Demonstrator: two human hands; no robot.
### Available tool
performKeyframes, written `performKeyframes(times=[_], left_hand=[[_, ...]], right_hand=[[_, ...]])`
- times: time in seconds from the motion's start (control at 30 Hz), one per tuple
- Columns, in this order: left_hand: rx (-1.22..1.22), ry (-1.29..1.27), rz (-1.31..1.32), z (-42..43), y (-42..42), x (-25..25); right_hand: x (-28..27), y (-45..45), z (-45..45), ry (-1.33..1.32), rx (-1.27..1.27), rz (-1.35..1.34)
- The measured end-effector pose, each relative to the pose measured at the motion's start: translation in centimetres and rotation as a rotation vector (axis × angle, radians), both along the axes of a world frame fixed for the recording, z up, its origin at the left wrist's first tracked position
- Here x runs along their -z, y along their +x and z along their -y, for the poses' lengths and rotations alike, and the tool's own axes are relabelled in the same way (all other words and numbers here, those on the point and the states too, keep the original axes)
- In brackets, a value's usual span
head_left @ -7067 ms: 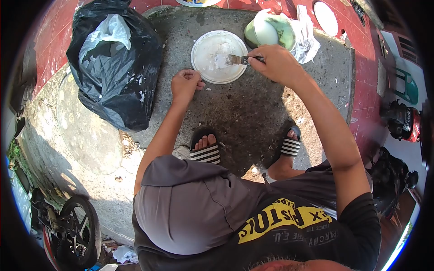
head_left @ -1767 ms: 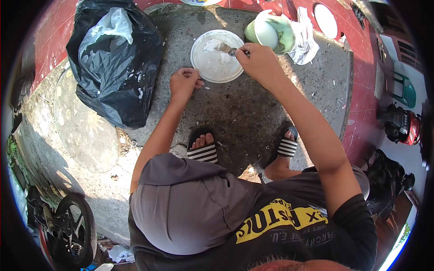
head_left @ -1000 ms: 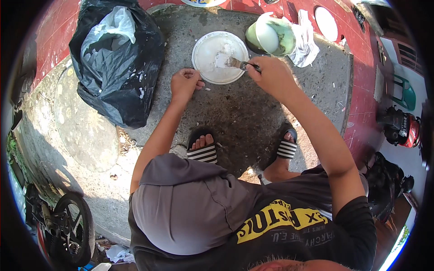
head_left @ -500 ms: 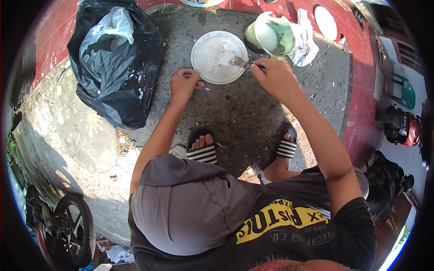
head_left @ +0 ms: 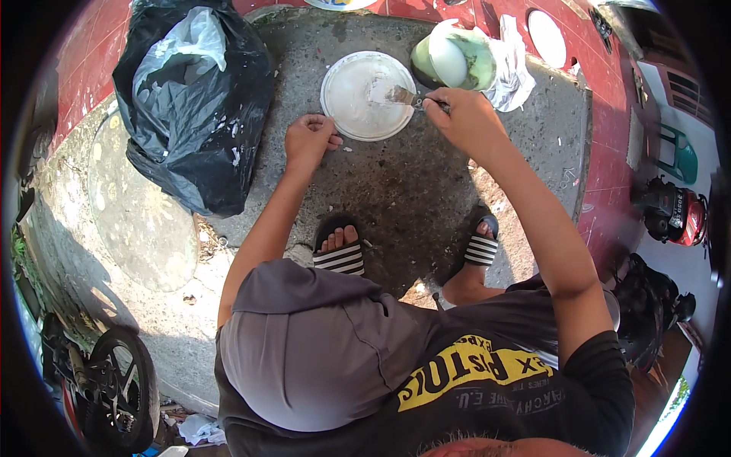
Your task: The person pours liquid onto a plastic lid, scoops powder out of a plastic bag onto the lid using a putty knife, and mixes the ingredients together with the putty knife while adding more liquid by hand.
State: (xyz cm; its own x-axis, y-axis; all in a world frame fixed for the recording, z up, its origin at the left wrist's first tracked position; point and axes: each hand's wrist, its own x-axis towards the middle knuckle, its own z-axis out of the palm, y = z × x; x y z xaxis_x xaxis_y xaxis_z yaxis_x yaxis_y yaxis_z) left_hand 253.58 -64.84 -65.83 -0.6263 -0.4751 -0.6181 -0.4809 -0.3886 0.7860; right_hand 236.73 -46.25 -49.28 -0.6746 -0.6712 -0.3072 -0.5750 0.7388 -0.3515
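A round white lid (head_left: 354, 114) with a raised rim lies on the concrete, with whitish residue on its surface. My right hand (head_left: 464, 116) is closed around the handle of a scraper (head_left: 402, 95), whose blade rests over the right part of the lid by a white patch. At the lid's lower left edge, my left hand (head_left: 310, 140) has its fingers curled together. What its fingertips hold, if anything, is too small to tell.
A black plastic bag (head_left: 198, 145) with a white bag inside stands at the left. Behind my right hand are a green-stained bucket (head_left: 481, 67), a white plastic bag (head_left: 515, 72) and a white oval lid (head_left: 547, 38). Sandalled feet are below; a motorcycle wheel (head_left: 122, 388) is lower left.
The scraper moved from the lid's upper part towards its right side, and my right hand went right with it. Over the last half second it rose slightly. My left hand stays by the rim.
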Motion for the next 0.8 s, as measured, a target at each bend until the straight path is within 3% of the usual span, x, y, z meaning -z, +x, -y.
performKeyframes(times=[0.27,0.57,0.67,0.8], left_hand=[[-0.006,-0.005,-0.007,0.0,0.1,0.4],[0.0,-0.004,-0.002,0.0,0.1,0.2],[0.017,-0.025,0.007,0.0,0.0,-0.1],[0.013,-0.02,0.008,0.0,0.0,0.0]], right_hand=[[1.8,0.1,1.2,-0.022,0.175,0.082],[-2.6,0.2,-0.5,0.061,0.126,0.133],[-1.7,-0.6,-2.4,-0.003,-0.032,-0.016],[0.1,-0.7,-3.5,0.02,-0.055,0.037]])
